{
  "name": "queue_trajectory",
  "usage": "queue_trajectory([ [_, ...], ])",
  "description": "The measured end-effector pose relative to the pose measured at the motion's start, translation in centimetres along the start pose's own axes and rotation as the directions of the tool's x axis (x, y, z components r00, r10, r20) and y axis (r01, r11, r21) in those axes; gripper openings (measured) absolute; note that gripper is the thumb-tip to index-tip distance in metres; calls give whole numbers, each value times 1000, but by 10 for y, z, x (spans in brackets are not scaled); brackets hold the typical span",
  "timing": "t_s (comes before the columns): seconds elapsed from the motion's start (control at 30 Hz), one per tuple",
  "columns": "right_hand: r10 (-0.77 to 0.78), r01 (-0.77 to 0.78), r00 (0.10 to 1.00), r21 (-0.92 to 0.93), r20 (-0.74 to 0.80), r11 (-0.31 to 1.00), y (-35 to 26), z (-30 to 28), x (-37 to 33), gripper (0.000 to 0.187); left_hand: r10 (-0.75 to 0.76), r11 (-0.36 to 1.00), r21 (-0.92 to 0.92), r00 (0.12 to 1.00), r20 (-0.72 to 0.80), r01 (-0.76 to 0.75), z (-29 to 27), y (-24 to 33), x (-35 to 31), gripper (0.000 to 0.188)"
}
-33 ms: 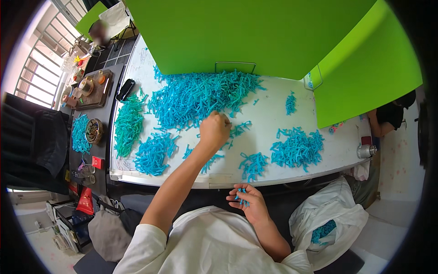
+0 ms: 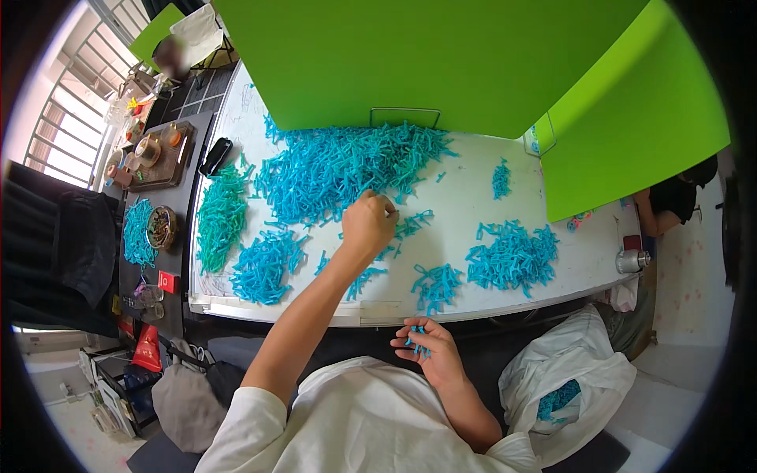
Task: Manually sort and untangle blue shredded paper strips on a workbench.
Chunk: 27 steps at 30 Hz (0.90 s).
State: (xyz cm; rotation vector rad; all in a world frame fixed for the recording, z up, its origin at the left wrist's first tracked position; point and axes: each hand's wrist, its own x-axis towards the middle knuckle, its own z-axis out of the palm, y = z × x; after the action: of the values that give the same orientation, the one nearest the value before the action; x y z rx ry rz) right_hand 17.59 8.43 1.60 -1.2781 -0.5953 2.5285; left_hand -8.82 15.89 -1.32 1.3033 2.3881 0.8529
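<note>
Small blue looped plastic pieces lie in a big heap (image 2: 331,169) on the white table (image 2: 465,181). My left hand (image 2: 369,225) is at the near edge of this heap, its fingers curled together; what they pinch is hidden. Close to my body, just off the table's front edge, my right hand (image 2: 434,351) is half closed around several blue plastic pieces (image 2: 418,340). Smaller clusters of such pieces lie below my left hand and around it: a pile (image 2: 268,266) to the left, a small pile (image 2: 437,287) and a larger pile (image 2: 512,256) to the right.
A green pile (image 2: 222,217) and a black case (image 2: 216,156) sit on the left of the table. Green panels (image 2: 441,63) rise along its back and right. A white sack (image 2: 568,370) with blue pieces stands to my right. Another person's arm (image 2: 650,213) shows far right.
</note>
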Motion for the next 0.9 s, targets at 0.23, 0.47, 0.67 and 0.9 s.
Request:
queue_trajectory([
  [0.23, -14, 14, 1000, 9, -19, 1000, -4, -4, 1, 21, -162, 842, -535, 980, -118, 75, -33, -7, 11, 12],
  [0.47, -6, 6, 1000, 5, 10, 1000, -4, 1, 4, 22, 320, 943, 78, 947, 37, -322, 1, -1, -4, 16],
  [0.67, -16, 15, 1000, 13, 6, 1000, -2, -1, 1, 23, 241, 969, 37, 968, 65, -244, 10, -4, -13, 11],
  [0.9, -14, 14, 1000, 17, 8, 1000, 1, -5, 4, 24, -25, 882, -461, 985, 168, 101, -33, -10, -27, 11],
])
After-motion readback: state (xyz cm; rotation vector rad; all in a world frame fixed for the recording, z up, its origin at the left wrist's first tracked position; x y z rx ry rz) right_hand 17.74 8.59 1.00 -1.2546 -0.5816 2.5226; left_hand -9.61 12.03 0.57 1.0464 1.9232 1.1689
